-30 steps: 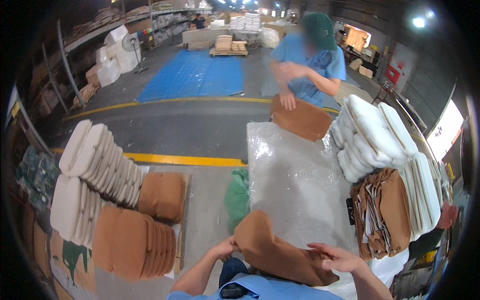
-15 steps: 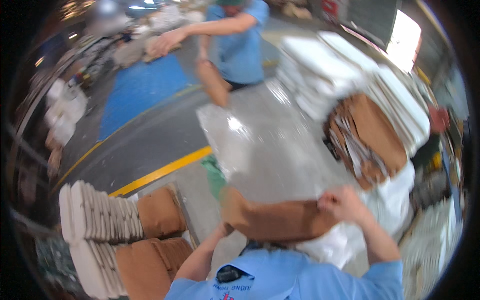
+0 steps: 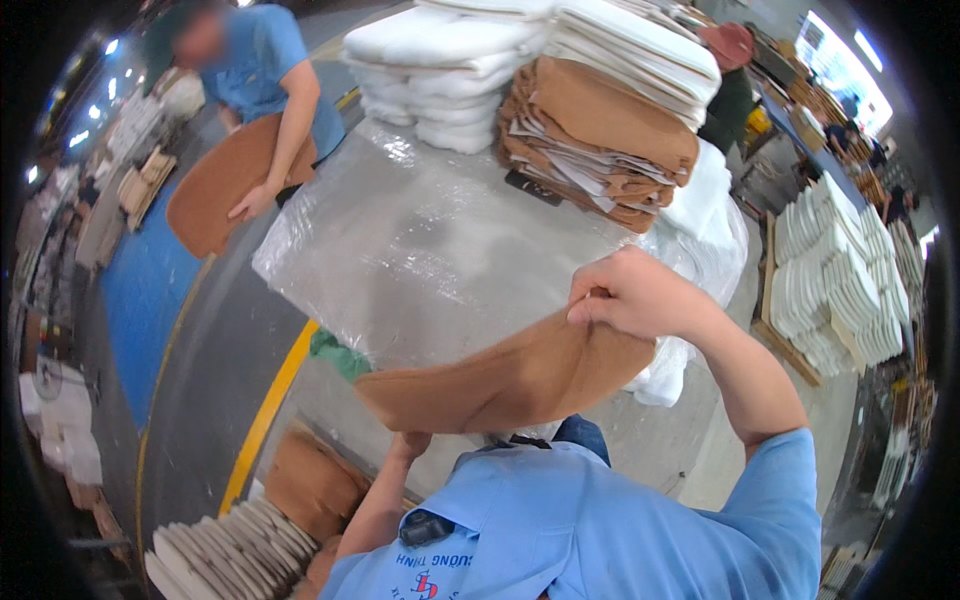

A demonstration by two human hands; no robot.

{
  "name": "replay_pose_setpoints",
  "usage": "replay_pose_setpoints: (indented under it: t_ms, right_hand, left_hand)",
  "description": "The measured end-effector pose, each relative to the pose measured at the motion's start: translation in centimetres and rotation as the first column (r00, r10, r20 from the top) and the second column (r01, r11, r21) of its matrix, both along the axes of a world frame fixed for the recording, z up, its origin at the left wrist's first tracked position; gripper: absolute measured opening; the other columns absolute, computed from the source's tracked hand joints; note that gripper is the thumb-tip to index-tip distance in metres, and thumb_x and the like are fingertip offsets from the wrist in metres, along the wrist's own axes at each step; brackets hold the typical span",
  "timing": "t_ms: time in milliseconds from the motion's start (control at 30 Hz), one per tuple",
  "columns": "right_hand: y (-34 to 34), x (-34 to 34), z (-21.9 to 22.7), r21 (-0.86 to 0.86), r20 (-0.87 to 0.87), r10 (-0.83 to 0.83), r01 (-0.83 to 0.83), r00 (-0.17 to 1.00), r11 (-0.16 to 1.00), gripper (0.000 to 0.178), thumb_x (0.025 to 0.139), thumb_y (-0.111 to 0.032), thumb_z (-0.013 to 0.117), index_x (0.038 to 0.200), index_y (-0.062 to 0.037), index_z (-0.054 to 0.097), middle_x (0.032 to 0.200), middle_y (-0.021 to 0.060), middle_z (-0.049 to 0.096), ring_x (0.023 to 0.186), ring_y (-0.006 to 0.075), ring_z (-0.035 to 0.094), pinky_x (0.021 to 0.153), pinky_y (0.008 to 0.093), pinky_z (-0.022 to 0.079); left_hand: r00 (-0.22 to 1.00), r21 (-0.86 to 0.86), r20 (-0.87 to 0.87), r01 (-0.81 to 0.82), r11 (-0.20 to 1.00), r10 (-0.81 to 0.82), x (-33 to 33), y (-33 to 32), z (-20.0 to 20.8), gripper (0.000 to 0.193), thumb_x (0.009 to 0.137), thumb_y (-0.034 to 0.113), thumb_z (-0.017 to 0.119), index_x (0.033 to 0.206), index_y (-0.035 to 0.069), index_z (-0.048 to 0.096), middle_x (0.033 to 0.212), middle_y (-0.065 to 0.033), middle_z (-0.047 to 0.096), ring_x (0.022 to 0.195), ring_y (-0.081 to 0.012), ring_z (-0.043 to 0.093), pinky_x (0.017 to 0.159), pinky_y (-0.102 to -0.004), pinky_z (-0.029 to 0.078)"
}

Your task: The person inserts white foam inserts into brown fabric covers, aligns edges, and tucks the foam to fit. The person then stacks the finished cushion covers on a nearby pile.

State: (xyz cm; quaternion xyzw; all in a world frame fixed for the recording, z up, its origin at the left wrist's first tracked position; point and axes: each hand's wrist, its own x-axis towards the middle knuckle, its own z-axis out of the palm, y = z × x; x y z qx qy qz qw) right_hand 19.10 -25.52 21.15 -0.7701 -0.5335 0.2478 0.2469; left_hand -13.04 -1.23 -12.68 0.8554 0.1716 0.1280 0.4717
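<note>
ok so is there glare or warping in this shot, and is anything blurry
Head view: overhead light glares off the plastic sheet; fisheye bends the yellow floor line and darkens the corners; the brown fabric piece and right hand look sharp, and the co-worker is soft around the face.

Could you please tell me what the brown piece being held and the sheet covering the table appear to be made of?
The brown piece looks like soft, matte fabric, perhaps fleece or felt: it bends limply between the right hand and the left hand. The table cover seems to be clear plastic film, glossy and wrinkled with glare.
</note>
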Motion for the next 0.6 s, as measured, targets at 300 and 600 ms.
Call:
replay_pose_setpoints:
  t_ms: [300,600]
  right_hand:
    - [-5.5,-0.6,-4.8,0.180,0.266,-0.095,0.047,0.959,0.983,0.017,0.090,-0.021,0.077,0.087,-0.0049,0.072,0.086,0.0115,0.067,0.081,0.0344,0.067,0.069,0.0421,0.054]
    - [-8.9,-7.2,-4.4,0.401,0.294,-0.181,0.050,0.938,0.915,0.016,0.077,-0.011,0.085,0.091,-0.0141,0.077,0.086,-0.0003,0.061,0.071,0.0179,0.059,0.057,0.0332,0.047]
  left_hand:
    - [0.994,-0.113,-0.054,0.085,0.990,-0.091,1.6,0.7,0.3,0.048,0.097,0.017,0.073,0.142,0.009,0.059,0.136,-0.0110,0.063,0.127,-0.0220,0.058,0.105,-0.0409,0.049]
    - [0.978,-0.639,-0.201,-0.085,0.764,-0.060,0.3,0.9,-1.6,0.052,0.100,0.021,0.069,0.148,0.011,0.054,0.138,-0.0100,0.061,0.128,-0.0199,0.057,0.106,-0.0409,0.049]
